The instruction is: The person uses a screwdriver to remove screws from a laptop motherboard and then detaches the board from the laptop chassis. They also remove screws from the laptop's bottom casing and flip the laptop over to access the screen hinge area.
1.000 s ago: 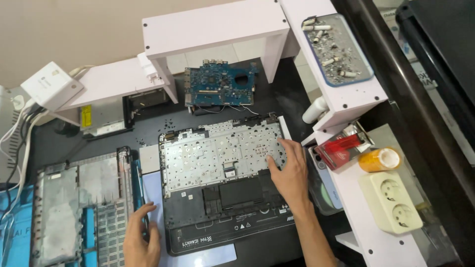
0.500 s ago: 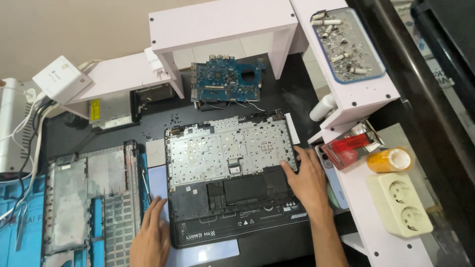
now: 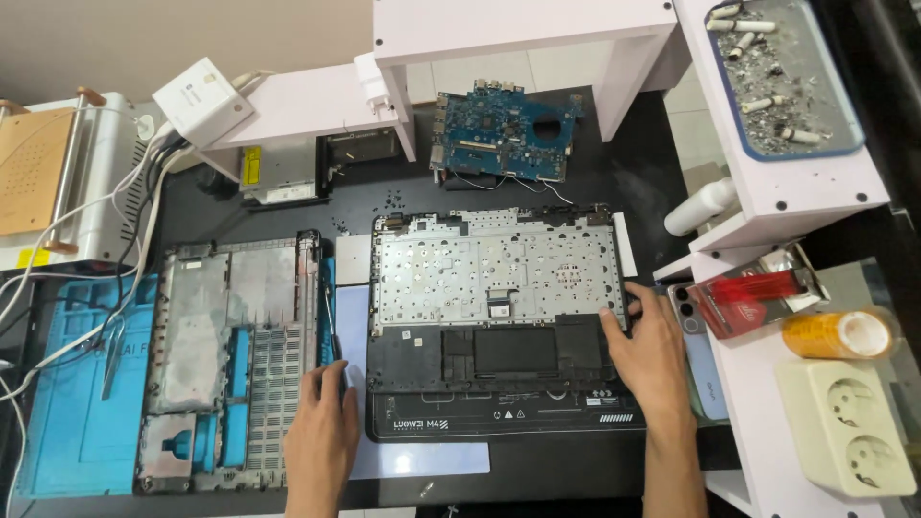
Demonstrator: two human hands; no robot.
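An opened laptop palmrest and keyboard frame [image 3: 499,278] lies inside-up on a black mat in the middle of the desk. My right hand [image 3: 652,350] rests on its right edge, fingers curled over the rim near the lower right corner. My left hand [image 3: 321,432] sits at the frame's lower left corner, fingers touching the edge next to a thin dark tool [image 3: 331,326]. A blue motherboard [image 3: 504,134] lies behind the frame, apart from it. The laptop's bottom cover [image 3: 230,355] lies to the left, inside-up.
White shelves [image 3: 528,29] stand over the back and right. A tray of cigarette butts [image 3: 787,77], a red packet [image 3: 758,293], a yellow tape roll [image 3: 844,334], a socket strip [image 3: 844,422] and a phone [image 3: 700,355] sit right. A blue mat [image 3: 77,412] and cables lie left.
My right hand slid from the keyboard frame's upper right down to its lower right edge. My left hand stayed at the lower left corner. The view shifted slightly.
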